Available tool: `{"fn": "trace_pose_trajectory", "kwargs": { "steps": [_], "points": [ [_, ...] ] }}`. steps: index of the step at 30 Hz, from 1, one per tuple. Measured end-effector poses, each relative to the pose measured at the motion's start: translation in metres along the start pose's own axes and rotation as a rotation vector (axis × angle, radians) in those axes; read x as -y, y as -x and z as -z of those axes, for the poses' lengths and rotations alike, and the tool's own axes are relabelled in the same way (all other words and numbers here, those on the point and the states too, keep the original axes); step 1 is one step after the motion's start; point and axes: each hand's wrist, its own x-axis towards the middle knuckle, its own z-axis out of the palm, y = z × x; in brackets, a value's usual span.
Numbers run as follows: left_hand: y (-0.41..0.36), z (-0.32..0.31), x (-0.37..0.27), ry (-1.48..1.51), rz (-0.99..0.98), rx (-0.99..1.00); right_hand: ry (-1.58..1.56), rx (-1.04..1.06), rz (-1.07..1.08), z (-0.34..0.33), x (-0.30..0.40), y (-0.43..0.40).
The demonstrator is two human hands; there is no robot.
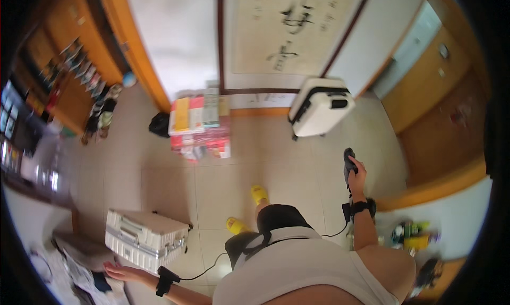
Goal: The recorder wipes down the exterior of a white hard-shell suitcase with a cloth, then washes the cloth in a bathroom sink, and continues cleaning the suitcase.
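Note:
My right hand is raised out to the right and holds a dark grey object, perhaps bunched cloth; blur hides what it is exactly. My left hand reaches out at the lower left with loosely extended fingers and nothing in it. It appears just in front of a grey-brown cushioned seat and near the lower side of a cream hard-shell suitcase with metal latches. Each wrist wears a black strap with a small device and a cable.
A white suitcase with black trim stands by the far wall under a calligraphy scroll. Stacked boxes and a black bag are left of it. Shoes line the left, clothes lie lower left, and a wooden door is right.

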Motion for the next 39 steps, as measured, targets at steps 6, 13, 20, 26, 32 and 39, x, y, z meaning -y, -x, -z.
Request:
{"fn": "trace_pose_trajectory", "kwargs": {
  "steps": [6,13,20,26,32,39],
  "points": [
    [0.145,-0.081,-0.060,0.261,0.255,0.513,0.065,-0.042,-0.151,0.084,-0.087,0.043],
    [0.300,-0.135,-0.085,0.146,0.128,0.773,0.135,-0.013,-0.228,0.162,-0.198,0.078],
    [0.509,-0.237,-0.207,0.283,0.190,1.066,0.257,-0.166,-0.451,0.270,-0.275,0.097],
    [0.638,-0.282,-0.272,0.310,-0.017,1.259,0.311,-0.255,-0.568,0.309,-0.315,0.086],
    [0.732,-0.363,-0.277,0.238,0.012,1.377,0.344,-0.235,-0.602,0.293,-0.332,0.049],
    [0.932,-0.464,-0.334,0.317,0.185,1.583,0.483,-0.287,-0.745,0.274,-0.363,-0.020]
  ]
}}
